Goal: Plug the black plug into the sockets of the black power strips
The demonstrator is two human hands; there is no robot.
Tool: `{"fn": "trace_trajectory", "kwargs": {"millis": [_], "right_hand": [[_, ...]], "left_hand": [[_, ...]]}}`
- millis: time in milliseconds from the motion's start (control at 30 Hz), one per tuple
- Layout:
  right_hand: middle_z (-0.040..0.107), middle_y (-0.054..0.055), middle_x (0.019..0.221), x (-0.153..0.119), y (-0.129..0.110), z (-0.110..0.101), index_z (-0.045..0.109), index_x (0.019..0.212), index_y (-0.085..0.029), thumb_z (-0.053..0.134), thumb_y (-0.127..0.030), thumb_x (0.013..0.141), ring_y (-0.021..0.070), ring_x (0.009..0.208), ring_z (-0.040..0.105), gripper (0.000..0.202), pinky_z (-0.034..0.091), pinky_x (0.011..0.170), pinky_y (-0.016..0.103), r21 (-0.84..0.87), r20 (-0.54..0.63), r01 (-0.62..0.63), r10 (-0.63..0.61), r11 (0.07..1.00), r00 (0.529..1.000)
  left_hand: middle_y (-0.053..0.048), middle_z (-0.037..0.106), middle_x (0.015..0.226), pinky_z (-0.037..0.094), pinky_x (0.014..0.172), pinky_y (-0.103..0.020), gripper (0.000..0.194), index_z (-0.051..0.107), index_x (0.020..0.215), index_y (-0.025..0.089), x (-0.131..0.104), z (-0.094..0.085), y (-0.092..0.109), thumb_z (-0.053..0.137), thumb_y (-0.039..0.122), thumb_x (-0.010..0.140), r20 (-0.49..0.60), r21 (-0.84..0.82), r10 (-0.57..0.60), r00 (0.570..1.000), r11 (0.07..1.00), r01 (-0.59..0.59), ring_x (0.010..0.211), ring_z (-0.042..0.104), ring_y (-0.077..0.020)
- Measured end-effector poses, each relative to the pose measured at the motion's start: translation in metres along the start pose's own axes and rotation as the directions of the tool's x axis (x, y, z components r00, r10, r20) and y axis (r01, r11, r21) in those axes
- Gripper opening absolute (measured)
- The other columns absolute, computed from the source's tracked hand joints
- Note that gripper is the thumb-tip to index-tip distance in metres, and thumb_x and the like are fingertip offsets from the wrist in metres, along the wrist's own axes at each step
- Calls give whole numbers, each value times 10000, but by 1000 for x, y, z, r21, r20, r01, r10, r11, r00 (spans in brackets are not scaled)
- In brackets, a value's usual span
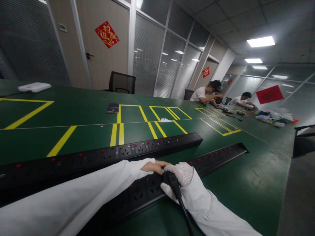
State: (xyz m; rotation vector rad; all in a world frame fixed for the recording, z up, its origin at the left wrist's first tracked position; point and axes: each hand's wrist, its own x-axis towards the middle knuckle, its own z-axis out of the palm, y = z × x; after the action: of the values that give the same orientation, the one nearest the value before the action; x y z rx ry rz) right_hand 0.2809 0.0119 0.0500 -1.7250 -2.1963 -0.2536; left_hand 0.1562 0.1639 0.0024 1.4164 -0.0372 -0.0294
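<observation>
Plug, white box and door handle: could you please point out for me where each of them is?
Plug (pixel 172 182), head view: on its black body.
White box (pixel 36 86), head view: on its top.
Door handle (pixel 91 55), head view: on its lever.

Green is filling the table (pixel 261 183), with yellow tape (pixel 62 141) striping it! The near strip (pixel 219 160) and far strip (pixel 93 159) are showing black, red switches dotting both. Black is covering the plug (pixel 171 181) and cord (pixel 185 213). The sleeves (pixel 98 190) are gleaming white, the right glove (pixel 185 173) is sporting dots, and the door's red diamond (pixel 107 34) is flashing gold characters. The banner (pixel 269 94) is blazing red!
</observation>
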Motion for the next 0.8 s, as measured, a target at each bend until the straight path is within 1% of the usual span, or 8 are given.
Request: {"fn": "trace_trajectory", "kwargs": {"millis": [133,233,333,433,633,800], "right_hand": [[631,38,718,1,0,1,579,995,-224,484,-519,789,177,655,568,372,401,618,275,1,5,-7,7,1000,1000],[627,35,705,1,-1,1,582,985,-221,482,-518,790,173,649,568,369,397,615,268,-5,10,-6,6,1000,1000],[632,40,721,0,0,1,581,998,-222,470,-519,798,172,650,570,375,390,603,264,-17,15,-4,4,1000,1000],[627,41,709,0,1,2,583,999,-218,457,-525,805,169,641,567,385,381,588,257,-26,18,-1,1,1000,1000],[623,46,694,-1,2,3,590,998,-211,463,-519,799,184,638,569,388,376,591,274,-30,17,-3,4,1000,1000],[623,35,696,0,0,2,582,998,-223,481,-504,788,176,630,565,365,371,586,269,-20,19,-4,4,1000,1000]], "left_hand": [[-8,645,1100,229,1046,-374,489,641,1079,172,0,1,1,518,147,606,-2,-17,31,1000,999,-31,1160,461,-265],[-7,639,1117,220,1052,-368,490,639,1081,167,0,3,3,518,144,607,-8,-23,24,1000,999,-24,1171,455,-260],[-8,632,1130,245,1038,-373,504,627,1099,173,0,2,1,542,154,603,27,-46,-6,1000,999,7,1160,469,-259],[-16,632,1130,267,1024,-379,511,621,1106,170,1,-2,-2,577,179,597,49,-70,-7,999,998,10,1154,477,-268],[-33,632,1126,260,1026,-380,497,618,1109,160,2,-5,-7,589,188,614,52,-67,20,998,998,-17,1160,472,-270],[-27,640,1110,279,1016,-381,502,616,1117,176,1,-6,-9,589,182,616,44,-88,0,999,996,4,1111,511,-267]]}}
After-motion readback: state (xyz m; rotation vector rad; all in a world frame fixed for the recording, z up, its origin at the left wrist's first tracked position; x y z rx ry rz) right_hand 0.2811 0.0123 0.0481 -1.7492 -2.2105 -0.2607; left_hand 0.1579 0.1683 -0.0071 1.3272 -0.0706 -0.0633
